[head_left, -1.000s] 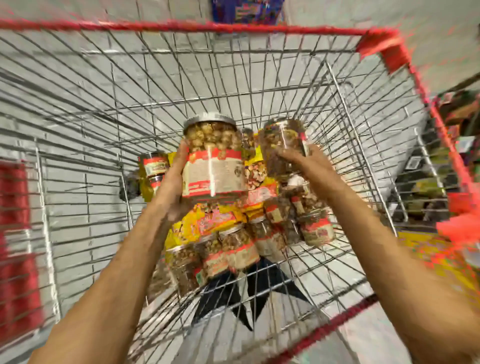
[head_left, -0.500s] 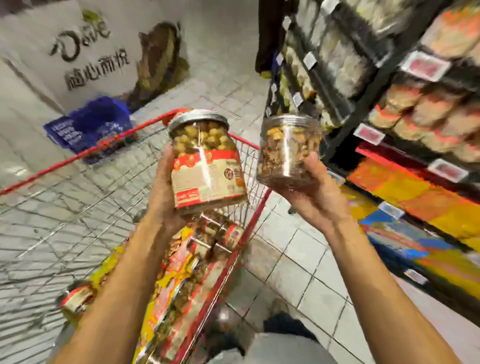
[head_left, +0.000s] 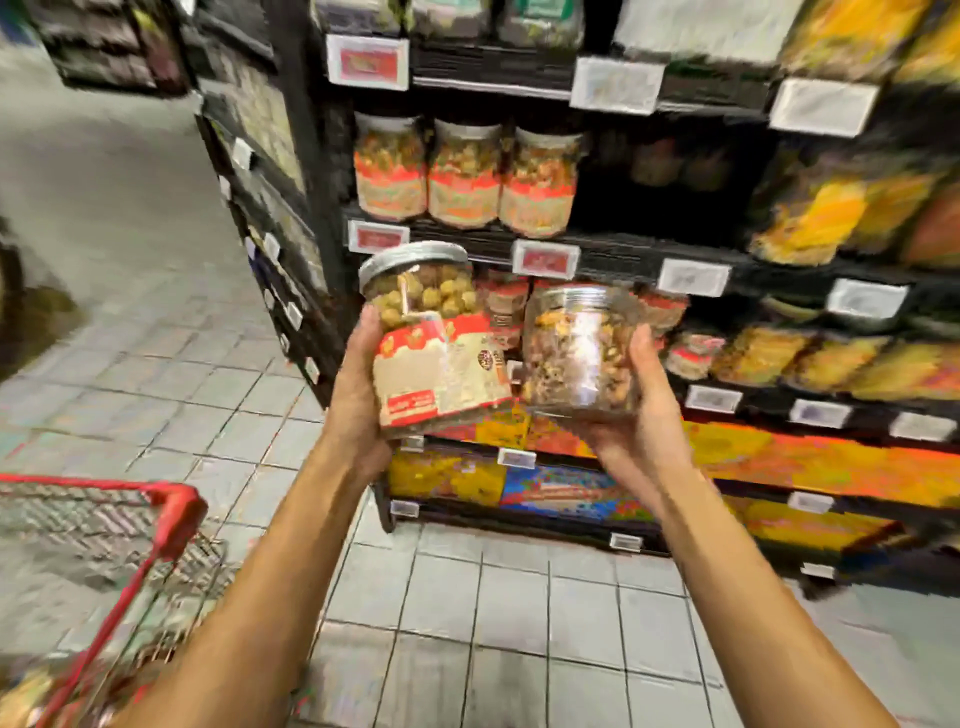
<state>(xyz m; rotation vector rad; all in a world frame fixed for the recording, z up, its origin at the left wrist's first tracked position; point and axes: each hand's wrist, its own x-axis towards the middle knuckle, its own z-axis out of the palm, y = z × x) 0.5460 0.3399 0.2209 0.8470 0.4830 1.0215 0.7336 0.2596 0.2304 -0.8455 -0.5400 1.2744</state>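
Jars: labelled jar (head_left: 441, 358) gripped by left hand (head_left: 358, 395), clear jar (head_left: 582, 353) by right hand (head_left: 644, 415).

A supermarket aisle: dark shelves (head_left: 613, 254) stocked with rows of snack jars (head_left: 465, 176), price tags (head_left: 545, 258) on their front edges, a red-rimmed shopping trolley (head_left: 171, 504) on the tiled floor (head_left: 493, 597).

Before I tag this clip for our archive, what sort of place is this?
Most likely a supermarket aisle: black shelves carry rows of red-labelled clear snack jars, white and red price tags line the shelf edges, and a red-rimmed wire shopping trolley stands on the grey tiled floor.
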